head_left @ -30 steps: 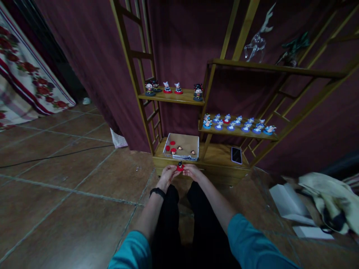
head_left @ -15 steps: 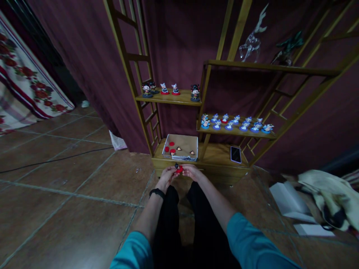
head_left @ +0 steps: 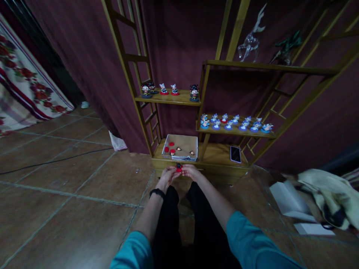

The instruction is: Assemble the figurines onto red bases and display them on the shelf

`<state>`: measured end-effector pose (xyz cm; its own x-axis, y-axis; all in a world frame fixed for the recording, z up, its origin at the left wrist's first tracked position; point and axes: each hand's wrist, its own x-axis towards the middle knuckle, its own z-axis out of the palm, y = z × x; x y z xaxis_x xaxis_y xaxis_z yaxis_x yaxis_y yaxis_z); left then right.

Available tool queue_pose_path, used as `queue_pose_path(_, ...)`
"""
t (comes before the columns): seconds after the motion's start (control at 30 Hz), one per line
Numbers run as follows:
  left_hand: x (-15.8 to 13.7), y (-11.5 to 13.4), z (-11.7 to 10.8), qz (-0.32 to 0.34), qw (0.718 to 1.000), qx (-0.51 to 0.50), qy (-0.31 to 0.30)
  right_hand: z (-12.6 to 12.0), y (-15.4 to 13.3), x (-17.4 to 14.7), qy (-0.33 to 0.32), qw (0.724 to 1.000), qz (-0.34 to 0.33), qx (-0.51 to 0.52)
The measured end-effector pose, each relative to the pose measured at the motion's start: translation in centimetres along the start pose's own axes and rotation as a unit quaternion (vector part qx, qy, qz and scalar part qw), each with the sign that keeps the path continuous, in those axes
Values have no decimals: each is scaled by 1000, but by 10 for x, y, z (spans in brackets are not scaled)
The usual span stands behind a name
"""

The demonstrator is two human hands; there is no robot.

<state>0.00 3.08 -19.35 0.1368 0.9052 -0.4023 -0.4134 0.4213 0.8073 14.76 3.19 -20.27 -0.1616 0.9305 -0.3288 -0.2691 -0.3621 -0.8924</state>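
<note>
Between my two hands, just in front of the shelf's drawer, is a small figurine (head_left: 178, 167) with a black top and a red base. My left hand (head_left: 168, 175) pinches it from the left, and my right hand (head_left: 191, 172) grips its right side with the fingertips. Beyond them, a shallow cardboard box lid (head_left: 185, 141) rests on the lowest shelf. Inside it lie several red discs (head_left: 171, 144) and small dark-haired figure pieces (head_left: 192, 152).
Dark-haired figurines (head_left: 194, 92) and two cat-like ones (head_left: 174, 89) stand on the upper left shelf. Several blue-and-white figurines (head_left: 228, 124) line the right shelf. A tablet or phone (head_left: 235, 154) lies below. A glass deer (head_left: 249, 45) stands above; white boxes (head_left: 291, 201) are on the floor.
The figurine has been turned in my fingers: its black top now sits more centrally over the red base. Both hands stay in nearly the same place.
</note>
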Motion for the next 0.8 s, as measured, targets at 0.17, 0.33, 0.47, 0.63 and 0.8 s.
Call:
queue_pose_path(0.17,3,-2,-2,-1,999,32,-8,-2,2,3,20,1000,10,1)
queue_pose_path(0.33,7,-3,-4,1,999,42,-2,-4,5,5,25,1000,9,-8)
queue_pose_path(0.47,10,-4,-6,-1,1000,25,-15,-6,6,7,22,1000,8,7)
queue_pose_path(0.63,10,-3,-6,0,1000,0,6,-5,5,9,13,1000,17,19)
queue_pose_path(0.8,10,-3,-5,-7,1000,-18,13,-1,3,5,-4,1000,17,5)
